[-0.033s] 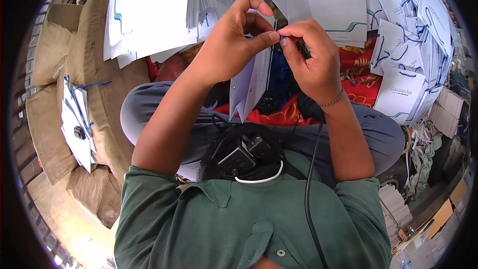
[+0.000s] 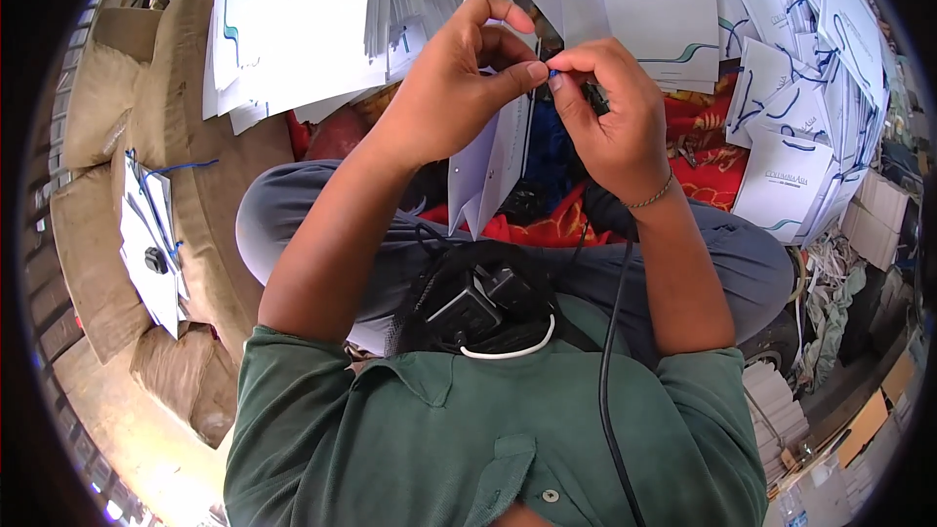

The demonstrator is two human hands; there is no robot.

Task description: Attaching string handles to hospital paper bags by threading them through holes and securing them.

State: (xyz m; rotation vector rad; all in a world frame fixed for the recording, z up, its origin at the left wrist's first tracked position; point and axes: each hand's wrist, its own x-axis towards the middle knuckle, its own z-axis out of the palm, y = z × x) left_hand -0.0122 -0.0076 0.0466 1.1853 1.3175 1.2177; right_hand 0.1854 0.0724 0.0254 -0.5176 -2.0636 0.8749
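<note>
My left hand (image 2: 459,78) and my right hand (image 2: 613,109) meet fingertip to fingertip over my lap. A bit of blue cord (image 2: 554,73) shows between the right thumb and forefinger, which pinch it. My left thumb presses against a finger right beside it; what lies in that pinch is too small to make out. The left forefinger is raised and curled. Below and behind the left hand stands a white paper bag (image 2: 505,161), its folded side toward me and its upper part largely covered by the hand.
Flat white bags are stacked at the front left (image 2: 293,20). More bags (image 2: 659,15) lie ahead on a red patterned cloth (image 2: 703,181), and a heap with blue cord handles (image 2: 786,176) rises at right. A brown cushioned seat (image 2: 190,195) stands left. A black cable (image 2: 603,371) runs down my front.
</note>
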